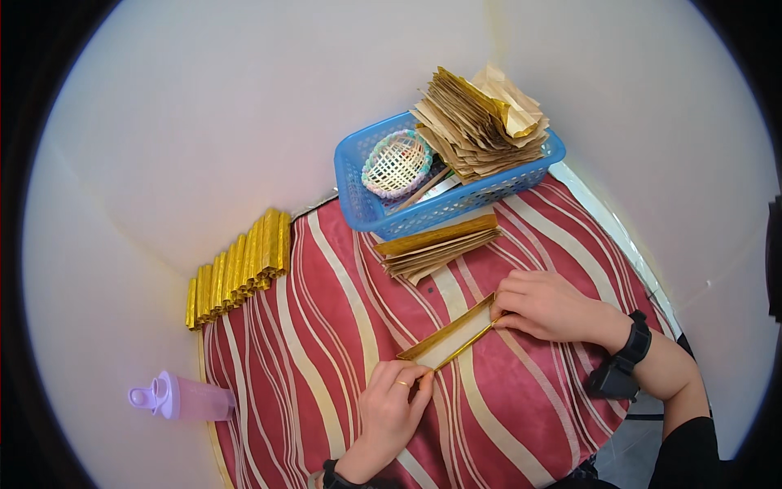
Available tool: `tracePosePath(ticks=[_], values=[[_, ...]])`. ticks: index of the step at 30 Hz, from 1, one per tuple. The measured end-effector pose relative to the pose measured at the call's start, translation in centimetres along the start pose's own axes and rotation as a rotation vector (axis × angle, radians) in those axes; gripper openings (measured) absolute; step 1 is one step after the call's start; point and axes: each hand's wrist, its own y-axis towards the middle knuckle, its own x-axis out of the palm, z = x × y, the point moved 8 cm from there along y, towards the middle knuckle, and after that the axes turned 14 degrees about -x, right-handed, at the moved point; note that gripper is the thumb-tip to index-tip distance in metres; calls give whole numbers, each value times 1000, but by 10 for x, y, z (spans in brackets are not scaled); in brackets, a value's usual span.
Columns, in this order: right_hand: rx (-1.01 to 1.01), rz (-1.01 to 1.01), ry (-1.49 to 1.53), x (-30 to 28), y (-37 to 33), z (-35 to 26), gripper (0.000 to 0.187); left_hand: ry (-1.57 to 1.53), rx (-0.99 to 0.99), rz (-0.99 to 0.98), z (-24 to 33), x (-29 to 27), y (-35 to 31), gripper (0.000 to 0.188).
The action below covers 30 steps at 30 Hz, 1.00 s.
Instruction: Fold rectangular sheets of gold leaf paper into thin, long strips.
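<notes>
Between my two hands a long strip of gold paper (452,332) is stretched over the striped cloth, its long edges folded up and a pale face showing in the middle. My left hand (393,403) pinches its near left end with thumb and fingers. At the far right end, my right hand (546,306) grips the other short side, fingertips on the edge. Just beyond the strip lies a small stack of folded brown and gold papers (440,244), apart from both hands.
A blue plastic basket (358,213) at the back holds a thick bundle of brown papers (481,130) and a small woven basket (397,165). Rolled gold papers (244,261) are piled at the left edge, with a lilac bottle (191,398) nearer. Red striped cloth (318,326) covers the table; pale walls surround it.
</notes>
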Motion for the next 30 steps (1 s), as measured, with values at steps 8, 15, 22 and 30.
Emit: tracePosePath(ticks=[8,15,22,30], values=[[135,-91,122,7,-3,8,15,-93,-187,-75,-2,6,-6,11],[219,-69,93,11,-3,12,18,-87,-227,-90,-5,11,-5,14],[343,-60,101,11,-2,13,21,-52,-232,-96,-9,17,-4,16],[386,-14,115,9,-3,15,21,-13,-217,-73,-8,17,-4,18]])
